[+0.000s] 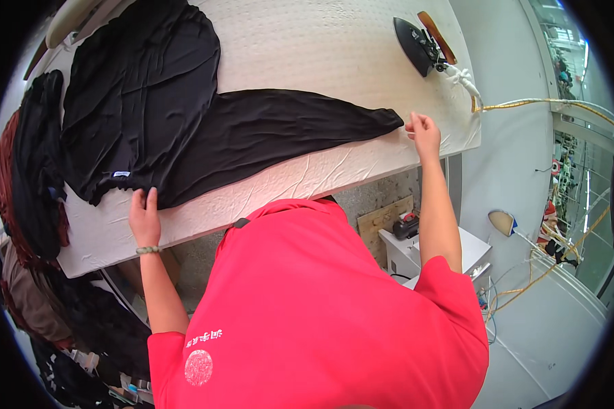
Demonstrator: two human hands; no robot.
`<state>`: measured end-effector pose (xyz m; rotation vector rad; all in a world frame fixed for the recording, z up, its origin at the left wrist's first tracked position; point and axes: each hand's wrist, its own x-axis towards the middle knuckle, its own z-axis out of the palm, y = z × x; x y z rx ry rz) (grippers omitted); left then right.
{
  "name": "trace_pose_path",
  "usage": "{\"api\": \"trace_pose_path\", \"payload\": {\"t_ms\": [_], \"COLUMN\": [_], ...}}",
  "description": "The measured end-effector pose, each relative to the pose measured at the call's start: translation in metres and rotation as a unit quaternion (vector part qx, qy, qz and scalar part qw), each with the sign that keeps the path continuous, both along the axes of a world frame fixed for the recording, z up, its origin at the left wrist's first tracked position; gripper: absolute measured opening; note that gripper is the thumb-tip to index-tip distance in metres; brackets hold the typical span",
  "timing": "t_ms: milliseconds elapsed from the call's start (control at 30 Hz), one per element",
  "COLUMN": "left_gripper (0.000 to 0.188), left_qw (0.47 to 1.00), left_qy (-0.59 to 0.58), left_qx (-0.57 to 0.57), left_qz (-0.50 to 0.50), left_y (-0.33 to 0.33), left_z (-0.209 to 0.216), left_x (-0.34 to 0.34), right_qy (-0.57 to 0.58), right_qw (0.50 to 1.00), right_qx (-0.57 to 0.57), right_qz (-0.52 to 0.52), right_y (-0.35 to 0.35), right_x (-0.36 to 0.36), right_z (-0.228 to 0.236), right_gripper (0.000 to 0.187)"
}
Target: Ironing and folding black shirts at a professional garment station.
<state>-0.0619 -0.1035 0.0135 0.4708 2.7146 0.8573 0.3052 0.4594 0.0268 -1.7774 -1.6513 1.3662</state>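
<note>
A black garment point(143, 95) with a gathered edge and a small white label lies on the padded table, creased across its body. One sleeve point(280, 126) stretches right and narrows to a cuff. My left hand point(145, 215) is at the gathered edge, two fingers extended and apart, their tips touching the cloth. My right hand point(424, 135) is beside the cuff's tip, thumb and fingers curled into a pinch. Whether any cloth is between those fingers cannot be made out. An iron point(421, 46) with a wooden handle rests beyond my right hand.
The white padded table point(286, 41) has a wrinkled front edge. Dark and reddish clothes point(31, 177) hang over its left end. A cord and hose point(525, 103) run right from the iron. A white cabinet point(419, 255) stands below, right of my body.
</note>
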Motion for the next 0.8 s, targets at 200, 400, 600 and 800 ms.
{"api": "trace_pose_path", "payload": {"t_ms": [200, 400, 600, 800], "left_gripper": [0.028, 0.023, 0.02, 0.028], "left_qw": [0.949, 0.953, 0.882, 0.893], "left_qy": [0.247, -0.192, -0.182, -0.04], "left_qx": [-0.071, 0.216, 0.374, 0.405], "left_qz": [-0.18, 0.095, 0.223, 0.192], "left_y": [-0.006, -0.001, 0.032, 0.033], "left_z": [0.003, 0.04, 0.06, 0.107], "left_x": [0.006, -0.018, -0.072, -0.177], "right_qy": [-0.177, -0.098, -0.019, 0.141], "right_qw": [0.829, 0.949, 0.953, 0.936], "right_qx": [0.411, 0.16, -0.129, 0.016], "right_qz": [0.336, 0.254, 0.274, 0.322], "right_y": [-0.009, 0.01, 0.025, 0.079], "right_x": [0.002, -0.026, -0.062, -0.12], "right_z": [-0.01, 0.02, 0.061, 0.133], "right_gripper": [0.029, 0.022, 0.026, 0.042]}}
